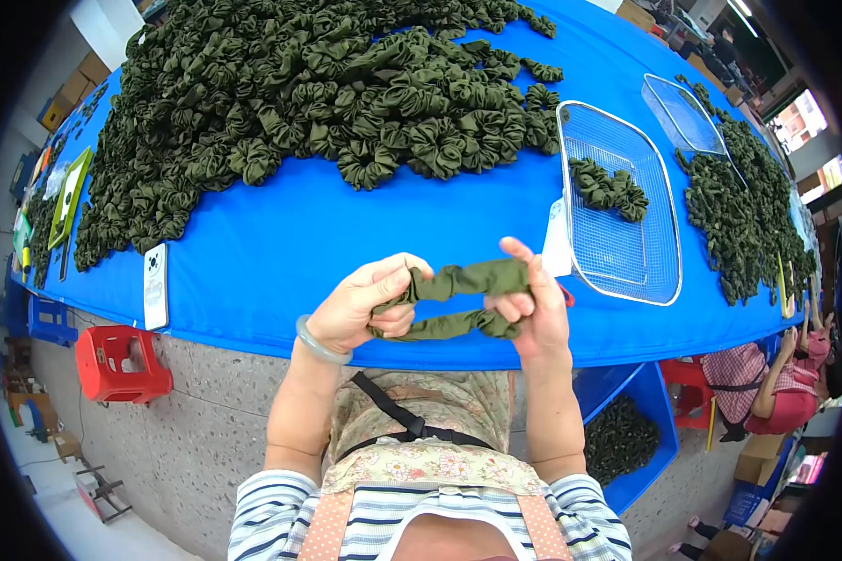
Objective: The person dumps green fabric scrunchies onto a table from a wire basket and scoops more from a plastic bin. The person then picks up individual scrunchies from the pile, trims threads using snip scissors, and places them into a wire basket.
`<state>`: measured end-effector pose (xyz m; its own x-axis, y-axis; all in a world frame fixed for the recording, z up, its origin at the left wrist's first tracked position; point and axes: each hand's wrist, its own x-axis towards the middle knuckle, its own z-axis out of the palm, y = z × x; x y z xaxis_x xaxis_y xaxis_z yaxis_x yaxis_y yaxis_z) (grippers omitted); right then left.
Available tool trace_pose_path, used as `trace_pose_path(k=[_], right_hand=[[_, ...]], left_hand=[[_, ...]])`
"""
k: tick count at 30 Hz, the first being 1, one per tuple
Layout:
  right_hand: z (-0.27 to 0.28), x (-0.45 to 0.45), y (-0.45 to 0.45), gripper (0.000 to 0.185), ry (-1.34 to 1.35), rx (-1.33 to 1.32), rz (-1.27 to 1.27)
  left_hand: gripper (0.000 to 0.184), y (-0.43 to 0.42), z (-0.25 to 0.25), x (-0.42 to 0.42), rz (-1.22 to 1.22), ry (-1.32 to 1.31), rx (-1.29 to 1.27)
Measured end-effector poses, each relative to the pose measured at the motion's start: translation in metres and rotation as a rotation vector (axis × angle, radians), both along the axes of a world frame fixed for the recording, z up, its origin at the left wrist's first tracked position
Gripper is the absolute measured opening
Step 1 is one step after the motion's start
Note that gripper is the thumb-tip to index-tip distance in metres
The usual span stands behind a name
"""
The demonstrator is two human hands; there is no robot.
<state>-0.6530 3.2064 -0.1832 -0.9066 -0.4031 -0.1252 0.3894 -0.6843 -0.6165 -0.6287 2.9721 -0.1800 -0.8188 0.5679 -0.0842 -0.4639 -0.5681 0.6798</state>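
Left hand (365, 301), right hand (544, 309) curled round green scrunchie (485, 279); wire basket (608, 248) nearby, dark-green heap (299, 98) beyond.

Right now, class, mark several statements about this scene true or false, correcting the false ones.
1. The left grip and right grip hold one green scrunchie. True.
2. The bracelet is on the right wrist. False: the bracelet is on the left wrist.
3. The nearer wire basket contains green fabric. True.
4. The white phone lies on a stool. False: the white phone lies on the blue tablecloth.
5. The largest green pile lies beyond the green scrunchie. True.
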Motion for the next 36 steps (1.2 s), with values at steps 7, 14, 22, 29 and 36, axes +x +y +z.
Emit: trace_pose_path(k=[7, 14, 22, 29, 36], right_hand=[[0.015, -0.004, -0.021, 0.021, 0.590, 0.898, 0.204], [0.027, -0.035, 0.020, 0.007, 0.428, 0.812, -0.404], [0.044, -0.063, 0.089, 0.036, 0.733, 1.555, -1.041], [0.027, -0.036, 0.008, 0.029, 0.551, 0.852, -0.429], [0.044, -0.046, -0.047, 0.029, 0.522, 0.607, 0.046]], left_hand=[[0.043, 0.028, 0.008, -0.006, 0.173, 0.167, -0.521], [0.043, 0.054, -0.010, -0.056, 0.247, 0.241, -0.185], [0.036, -0.025, -0.081, -0.146, 1.044, 0.782, -1.894], [0.030, -0.009, 0.001, -0.075, 0.625, 0.131, 0.097], [0.029, 0.019, 0.025, -0.041, 0.555, 0.235, -0.048]])
